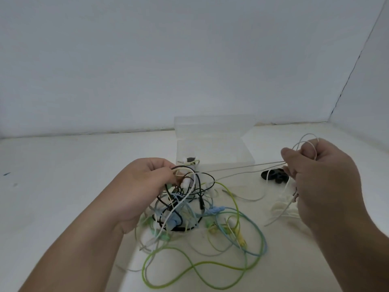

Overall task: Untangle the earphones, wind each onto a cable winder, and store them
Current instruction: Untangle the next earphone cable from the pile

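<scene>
**Green cable**: loose loops lay on the surface, farthest out in front of the clear box.

**Tangle of earphones**: green, blue, black and white leads lay crossed together, directly in front of the box.

**Left hand**: it sat just before the box's front left corner, its grip curled round several strands at the tangle's top.

**Right hand**: it was out past the box's right side, its grip pinching a pale cable drawn taut from the tangle, with spare loops over the fingers.

**Black cable winder**: it lay near the box's front right corner.

**Small bundle**: it sat inside the box at the front left and appeared to be wound.

**Handling, judged:** the leads looked light, limp and prone to snagging, and the joints at the buds were probably fragile. They were best held on the cord beside a crossing, or by the plug.
</scene>
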`<state>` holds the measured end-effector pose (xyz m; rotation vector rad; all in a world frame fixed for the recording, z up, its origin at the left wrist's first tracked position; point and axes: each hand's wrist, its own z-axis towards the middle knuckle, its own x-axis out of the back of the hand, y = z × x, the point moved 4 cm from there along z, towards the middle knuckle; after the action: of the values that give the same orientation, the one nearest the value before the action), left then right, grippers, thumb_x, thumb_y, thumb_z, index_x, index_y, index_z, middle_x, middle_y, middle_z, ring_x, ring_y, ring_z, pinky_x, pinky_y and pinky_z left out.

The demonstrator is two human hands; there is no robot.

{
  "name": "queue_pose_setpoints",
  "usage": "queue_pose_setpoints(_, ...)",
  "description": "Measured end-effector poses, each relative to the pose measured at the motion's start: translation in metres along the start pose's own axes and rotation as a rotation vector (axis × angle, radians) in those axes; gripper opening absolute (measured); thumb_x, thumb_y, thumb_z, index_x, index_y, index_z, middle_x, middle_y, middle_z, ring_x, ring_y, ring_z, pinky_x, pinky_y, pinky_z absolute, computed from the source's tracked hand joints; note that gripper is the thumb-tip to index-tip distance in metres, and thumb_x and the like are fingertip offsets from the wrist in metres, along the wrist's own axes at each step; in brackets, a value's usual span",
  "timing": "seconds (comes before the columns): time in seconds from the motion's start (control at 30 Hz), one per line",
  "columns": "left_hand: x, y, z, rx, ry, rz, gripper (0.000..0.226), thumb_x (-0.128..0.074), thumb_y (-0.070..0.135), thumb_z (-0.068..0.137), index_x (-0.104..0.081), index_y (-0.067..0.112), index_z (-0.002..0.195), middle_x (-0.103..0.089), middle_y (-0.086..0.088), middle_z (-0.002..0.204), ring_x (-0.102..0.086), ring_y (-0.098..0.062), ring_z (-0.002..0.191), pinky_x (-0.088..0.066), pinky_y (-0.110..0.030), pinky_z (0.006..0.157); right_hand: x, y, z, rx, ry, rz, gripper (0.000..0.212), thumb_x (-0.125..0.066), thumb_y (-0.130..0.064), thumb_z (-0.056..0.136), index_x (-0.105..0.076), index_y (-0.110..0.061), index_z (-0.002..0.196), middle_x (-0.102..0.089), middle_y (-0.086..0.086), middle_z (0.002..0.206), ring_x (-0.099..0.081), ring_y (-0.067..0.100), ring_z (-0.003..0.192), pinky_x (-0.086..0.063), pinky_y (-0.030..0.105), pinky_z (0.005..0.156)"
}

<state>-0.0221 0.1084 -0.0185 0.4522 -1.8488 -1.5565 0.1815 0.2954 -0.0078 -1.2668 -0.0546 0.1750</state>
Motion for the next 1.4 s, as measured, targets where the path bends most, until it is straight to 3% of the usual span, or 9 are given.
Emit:
queue_pose_setpoints(0.13,0.000,-0.003,0.003,0.015,0.043,-0.035,0.010,-0.058,0.007,0.079,-0.064,0.006,0.072,-0.065,-0.011,0.064,-0.047,-0.022,0.074,-0.032,-0.034,0.065,0.000,0.003,0.001,-0.026,0.005,0.013,0.048,-0.069,-0.007,0.084,-0.027,-0.020,0.063,-0.030,0.004,0.064,-0.027,0.027,0.066,-0.040,0.038,0.071)
queue_pose_setpoints(0.3,0.000,-0.004,0.004,-0.015,-0.066,-0.079,0.052,-0.074,0.047,0.060,-0.063,-0.001,0.077,-0.056,-0.010,0.073,-0.047,-0.024,0.076,-0.033,-0.041,0.077,0.000,0.003,0.001,-0.033,-0.005,0.023,0.048,-0.068,-0.007,0.084,-0.026,-0.021,0.065,-0.030,0.005,0.063,-0.028,0.022,0.060,-0.039,0.037,0.071)
queue_pose_setpoints(0.37,-0.002,-0.004,0.003,-0.041,-0.093,-0.077,0.051,-0.078,0.051,0.065,-0.069,0.002,0.079,-0.062,-0.013,0.077,-0.054,-0.024,0.075,-0.038,-0.041,0.078,0.000,0.004,0.001,-0.031,-0.006,0.036,0.049,-0.068,-0.007,0.083,-0.024,-0.018,0.066,-0.030,0.005,0.062,-0.029,0.023,0.060,-0.037,0.037,0.069)
queue_pose_setpoints(0.47,0.002,-0.004,0.004,-0.099,0.019,-0.043,0.029,-0.076,0.037,0.085,-0.072,0.015,0.066,-0.065,-0.006,0.068,-0.054,-0.020,0.067,-0.038,-0.036,0.074,0.000,0.005,0.003,-0.043,-0.011,0.048,0.048,-0.068,-0.007,0.084,-0.025,-0.018,0.066,-0.030,0.005,0.063,-0.028,0.025,0.062,-0.036,0.038,0.069)
queue_pose_setpoints(0.63,-0.004,-0.001,0.002,-0.105,0.037,-0.089,0.032,-0.062,0.024,0.095,-0.072,0.013,0.067,-0.070,-0.006,0.070,-0.059,-0.016,0.063,-0.045,-0.032,0.070,-0.002,0.007,0.002,-0.021,-0.051,0.006,0.047,-0.068,-0.006,0.084,-0.025,-0.013,0.068,-0.030,0.010,0.070,-0.024,0.040,0.068,-0.037,0.038,0.071)
queue_pose_setpoints(0.87,-0.008,-0.001,0.002,0.006,-0.014,-0.365,0.010,-0.071,0.015,0.077,-0.066,0.007,0.078,-0.067,-0.008,0.064,-0.059,-0.013,0.051,-0.046,-0.022,0.051,-0.001,0.010,0.004,-0.042,-0.041,-0.019,0.047,-0.069,-0.006,0.082,-0.025,-0.016,0.068,-0.030,0.010,0.072,-0.027,0.030,0.068,-0.037,0.037,0.071)
queue_pose_setpoints(1.03,-0.006,-0.003,0.003,0.088,-0.022,-0.559,0.018,-0.069,0.001,0.070,-0.063,0.008,0.086,-0.067,-0.013,0.068,-0.061,-0.020,0.052,-0.050,-0.022,0.046,-0.002,0.012,0.004,-0.060,-0.062,-0.053,0.037,-0.070,-0.008,0.081,-0.039,-0.020,0.066,-0.029,0.008,0.067,-0.026,0.028,0.066,-0.037,0.037,0.070)
queue_pose_setpoints(1.17,-0.008,-0.002,0.003,0.081,-0.034,-0.637,0.018,-0.057,-0.010,0.086,-0.058,0.007,0.094,-0.069,-0.019,0.074,-0.072,-0.033,0.067,-0.055,-0.027,0.050,-0.003,0.013,0.004,-0.083,-0.058,-0.055,0.043,-0.072,-0.009,0.079,-0.034,-0.021,0.063,-0.030,0.005,0.066,-0.027,0.028,0.067,-0.035,0.038,0.069)
queue_pose_setpoints(1.4,-0.009,-0.003,0.005,0.114,-0.103,-0.712,0.032,-0.059,-0.010,0.076,-0.060,0.006,0.103,-0.065,-0.017,0.074,-0.064,-0.023,0.051,-0.056,-0.027,0.049,-0.004,0.017,0.005,-0.107,-0.070,-0.081,0.037,-0.072,-0.005,0.081,-0.038,-0.010,0.068,-0.029,0.009,0.070,-0.027,0.027,0.066,-0.033,0.038,0.066)
